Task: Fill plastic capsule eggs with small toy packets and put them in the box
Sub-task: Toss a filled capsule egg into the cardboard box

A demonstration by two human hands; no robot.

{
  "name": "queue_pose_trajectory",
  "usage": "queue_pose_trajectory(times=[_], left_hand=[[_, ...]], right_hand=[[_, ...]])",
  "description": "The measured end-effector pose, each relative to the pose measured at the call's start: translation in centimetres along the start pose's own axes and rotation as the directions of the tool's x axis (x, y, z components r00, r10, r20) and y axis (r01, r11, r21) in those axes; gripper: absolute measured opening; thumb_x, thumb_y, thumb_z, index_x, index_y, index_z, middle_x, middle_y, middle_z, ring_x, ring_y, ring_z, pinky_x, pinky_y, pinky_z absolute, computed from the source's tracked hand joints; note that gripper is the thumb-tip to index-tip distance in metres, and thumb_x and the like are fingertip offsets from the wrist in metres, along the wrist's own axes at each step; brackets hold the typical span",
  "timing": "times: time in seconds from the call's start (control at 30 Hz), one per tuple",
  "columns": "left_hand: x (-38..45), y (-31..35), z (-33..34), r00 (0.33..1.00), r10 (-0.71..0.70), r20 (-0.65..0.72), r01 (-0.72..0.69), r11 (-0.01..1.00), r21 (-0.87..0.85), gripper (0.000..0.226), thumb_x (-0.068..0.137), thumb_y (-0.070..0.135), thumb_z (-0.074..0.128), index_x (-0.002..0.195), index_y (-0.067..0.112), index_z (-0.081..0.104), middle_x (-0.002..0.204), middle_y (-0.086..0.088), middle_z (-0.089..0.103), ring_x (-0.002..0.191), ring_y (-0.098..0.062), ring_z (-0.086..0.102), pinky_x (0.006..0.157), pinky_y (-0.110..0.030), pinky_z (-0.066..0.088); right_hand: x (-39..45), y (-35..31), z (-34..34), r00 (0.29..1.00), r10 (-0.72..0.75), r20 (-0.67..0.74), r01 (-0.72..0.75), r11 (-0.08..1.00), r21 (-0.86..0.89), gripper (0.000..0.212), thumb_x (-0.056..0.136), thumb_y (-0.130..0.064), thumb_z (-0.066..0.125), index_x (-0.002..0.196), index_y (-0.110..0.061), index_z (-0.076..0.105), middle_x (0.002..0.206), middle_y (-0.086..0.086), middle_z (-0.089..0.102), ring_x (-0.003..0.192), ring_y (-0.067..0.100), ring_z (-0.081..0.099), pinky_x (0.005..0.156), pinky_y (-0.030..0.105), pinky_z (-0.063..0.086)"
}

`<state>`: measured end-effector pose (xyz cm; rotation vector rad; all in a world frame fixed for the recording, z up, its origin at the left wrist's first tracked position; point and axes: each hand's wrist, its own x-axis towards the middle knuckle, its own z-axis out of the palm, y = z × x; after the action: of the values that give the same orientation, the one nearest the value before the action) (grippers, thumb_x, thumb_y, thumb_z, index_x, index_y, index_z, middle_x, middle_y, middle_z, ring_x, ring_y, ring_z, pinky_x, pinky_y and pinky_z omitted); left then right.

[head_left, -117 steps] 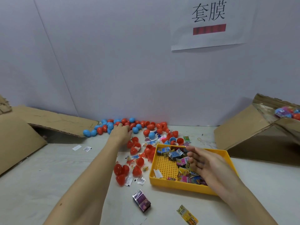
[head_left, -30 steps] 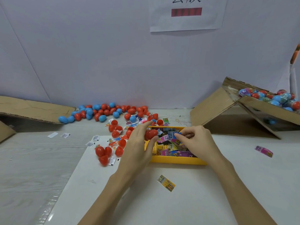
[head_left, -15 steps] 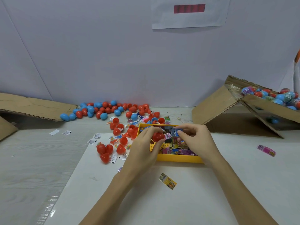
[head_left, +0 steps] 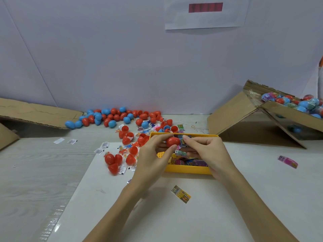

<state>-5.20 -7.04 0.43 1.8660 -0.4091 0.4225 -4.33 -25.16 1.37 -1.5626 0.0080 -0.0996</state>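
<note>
Left hand (head_left: 153, 154): fingers curled on a red egg half (head_left: 172, 141), thumb below, index on top; held over the tray so the open side looks to the right hand (my judgement).
Right hand (head_left: 208, 152): fingertips together, pinching a small blue packet (head_left: 182, 141) right at the egg's mouth; looks like pushing it in. How deep it sits, cannot tell.
Tray (head_left: 188, 170): yellow, near the table's middle, holds the packet stock (head_left: 190, 161); prob. kept close so the hands travel little.
Loose halves (head_left: 122, 154): red, w/ small sachets, just left of the tray, within reach of the left hand.
Egg pile (head_left: 111, 117): red and blue, along the table's back edge by the wall.
Box (head_left: 288, 116): cardboard, at the right back corner, tilted, w/ filled eggs (head_left: 297, 102) inside; well apart from the hands, so the egg goes there after closing, I think.
Stray packets: yellow one (head_left: 180, 194) in front of the tray; pink one (head_left: 287, 161) near the right edge.
Writing: paper sign (head_left: 206, 13) on the wall shows a red bar only; characters cut off at the top. Packet prints too small to read.
</note>
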Motion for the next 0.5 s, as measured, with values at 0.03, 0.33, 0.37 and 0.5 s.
queue_pose_trajectory(times=[0.03,0.33,0.37,0.5], left_hand=[[0.02,0.02,-0.03,1.0,-0.015,-0.001,0.015,1.0,-0.012,0.037,0.093,0.019,0.074,0.129,0.018,0.068,0.116,0.007,0.072,0.103,-0.006,0.069,0.089,-0.024,0.058],[0.07,0.18,-0.21,0.998,-0.068,-0.003,0.067,0.988,-0.139,0.031,0.093,0.018,0.073,0.124,0.016,0.067,0.116,0.007,0.074,0.107,-0.008,0.071,0.094,-0.03,0.058],[0.04,0.17,-0.15,0.998,-0.068,-0.008,0.066,0.988,-0.143,0.032,0.093,0.018,0.073,0.125,0.016,0.067,0.116,0.007,0.074,0.107,-0.007,0.07,0.095,-0.029,0.058],[0.09,0.06,0.06,0.996,-0.08,-0.049,0.071,0.985,-0.155,0.031,0.093,0.022,0.073,0.123,0.017,0.069,0.114,0.008,0.074,0.105,-0.008,0.071,0.093,-0.03,0.059]], right_hand=[[0.0,0.01,0.01,1.0,-0.001,-0.006,0.001,1.0,-0.014,0.021,0.09,-0.032,0.078,0.099,-0.014,0.083,0.089,0.001,0.081,0.087,0.015,0.079,0.071,0.026,0.063],[-0.01,-0.11,0.18,0.998,-0.054,0.033,0.054,0.998,-0.013,0.015,0.087,-0.026,0.079,0.101,-0.022,0.081,0.091,-0.004,0.081,0.089,0.011,0.077,0.069,0.017,0.058],[-0.02,-0.14,0.16,0.997,-0.063,0.039,0.064,0.998,-0.008,0.017,0.087,-0.026,0.079,0.103,-0.022,0.08,0.092,-0.005,0.081,0.09,0.01,0.077,0.07,0.017,0.058],[0.04,-0.18,0.15,0.993,-0.105,0.051,0.109,0.99,-0.087,0.023,0.088,-0.023,0.08,0.11,-0.028,0.078,0.098,-0.014,0.079,0.096,0.005,0.075,0.075,0.018,0.06]])
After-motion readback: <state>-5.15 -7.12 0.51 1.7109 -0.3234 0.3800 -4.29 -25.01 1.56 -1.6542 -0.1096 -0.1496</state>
